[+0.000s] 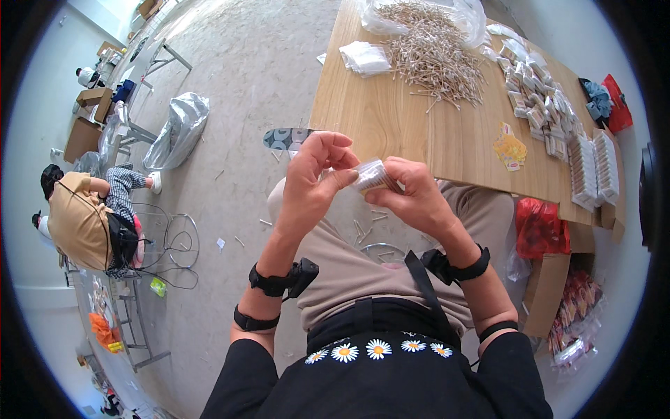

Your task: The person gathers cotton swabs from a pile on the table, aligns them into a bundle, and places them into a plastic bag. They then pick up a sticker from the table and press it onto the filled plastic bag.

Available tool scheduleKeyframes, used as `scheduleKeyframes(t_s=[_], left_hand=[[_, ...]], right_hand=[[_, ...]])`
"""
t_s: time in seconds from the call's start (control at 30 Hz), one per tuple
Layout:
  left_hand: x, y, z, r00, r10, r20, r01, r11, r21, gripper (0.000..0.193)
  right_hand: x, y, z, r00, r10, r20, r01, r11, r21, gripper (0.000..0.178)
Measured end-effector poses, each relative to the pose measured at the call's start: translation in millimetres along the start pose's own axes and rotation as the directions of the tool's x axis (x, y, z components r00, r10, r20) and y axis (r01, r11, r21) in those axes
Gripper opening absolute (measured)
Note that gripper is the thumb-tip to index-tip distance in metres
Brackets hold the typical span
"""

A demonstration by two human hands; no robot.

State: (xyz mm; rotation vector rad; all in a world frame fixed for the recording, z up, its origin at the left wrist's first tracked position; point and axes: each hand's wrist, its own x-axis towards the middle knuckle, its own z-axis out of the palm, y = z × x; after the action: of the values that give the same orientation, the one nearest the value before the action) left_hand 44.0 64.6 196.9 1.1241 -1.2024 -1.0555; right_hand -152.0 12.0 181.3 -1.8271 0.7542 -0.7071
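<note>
In front of me, just off the table's near edge, a small clear plastic bag of cotton swabs [377, 177] is held between both hands. My right hand [417, 192] grips its right end, thumb below and fingers above. At the left end, my left hand [315, 183] pinches the bag's clear edge between thumb and curled fingers. Swab sticks show through the film in a tight row. A large heap of loose cotton swabs [436, 56] lies on the wooden table [377, 115] beyond my hands. Beside it rests a stack of flat clear bags [365, 58].
Filled packets [534, 105] are piled at the table's right, near neat packet rows [593, 167]. Yellow cards [510, 147] lie closer in. Below hang a red bag [541, 227] and a cardboard box [548, 293]. Fallen swabs dot the floor; a co-worker [84, 220] sits at left.
</note>
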Motion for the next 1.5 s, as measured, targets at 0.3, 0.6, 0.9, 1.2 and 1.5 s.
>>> scheduleKeyframes(t_s=[0.3, 0.6, 0.9, 1.2, 1.5], left_hand=[[-6, -11, -2, 1.000, -0.008, 0.020, 0.009, 0.997, -0.071, 0.029], [-11, -7, -7, 0.998, -0.051, -0.025, 0.050, 0.998, -0.049, 0.027], [-10, 0, -6, 1.000, -0.006, 0.023, 0.003, 0.992, 0.123, 0.024], [-9, 12, 4, 0.998, 0.061, 0.033, -0.069, 0.939, 0.338, 0.023], [-7, 6, 5, 0.995, 0.062, 0.082, -0.087, 0.932, 0.352, 0.023]], right_hand=[[0, -3, 3, 1.000, -0.011, 0.011, 0.011, 0.999, 0.041, 0.016], [-1, -2, 2, 0.999, -0.017, -0.027, 0.018, 0.999, 0.042, 0.019], [8, -13, -7, 0.969, -0.199, -0.149, 0.189, 0.979, -0.077, 0.014], [6, -10, 2, 0.920, -0.369, -0.129, 0.297, 0.875, -0.382, 0.012], [10, -10, 7, 0.900, -0.423, -0.105, 0.358, 0.855, -0.375, 0.012]])
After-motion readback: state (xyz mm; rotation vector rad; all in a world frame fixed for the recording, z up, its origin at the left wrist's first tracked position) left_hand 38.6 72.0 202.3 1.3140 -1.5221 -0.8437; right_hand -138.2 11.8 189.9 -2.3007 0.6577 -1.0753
